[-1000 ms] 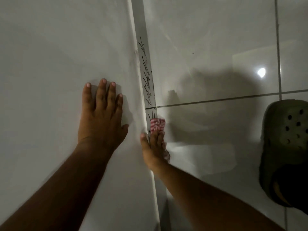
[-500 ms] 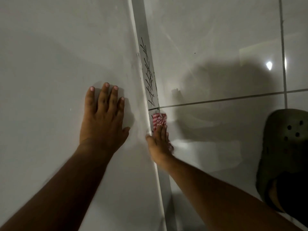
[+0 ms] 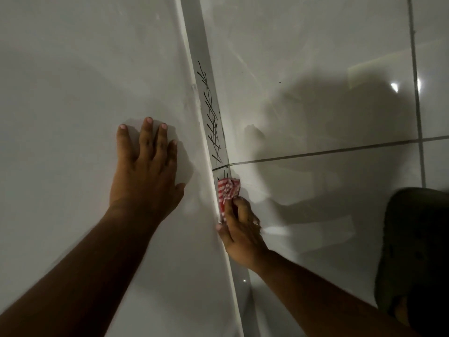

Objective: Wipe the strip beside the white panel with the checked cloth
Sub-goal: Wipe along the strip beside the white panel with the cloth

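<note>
A large white panel [image 3: 85,98] fills the left half of the view. Along its right edge runs a narrow grey strip [image 3: 198,40] marked with black scribbled lines [image 3: 212,122]. My left hand [image 3: 144,166] lies flat on the panel, fingers spread. My right hand [image 3: 239,229] grips a bunched red-and-white checked cloth [image 3: 227,190] and presses it against the strip just below the scribbles. The lower end of the cloth is hidden under my fingers.
Glossy white floor tiles [image 3: 315,69] with dark grout lines [image 3: 340,150] lie right of the strip. A dark perforated clog [image 3: 413,251] with a foot in it sits at the lower right edge. A lamp's reflection [image 3: 394,87] glints on the tiles.
My right hand with the cloth has slid slightly down along the strip, and the cloth is now more bunched. My left hand has stayed flat on the panel.
</note>
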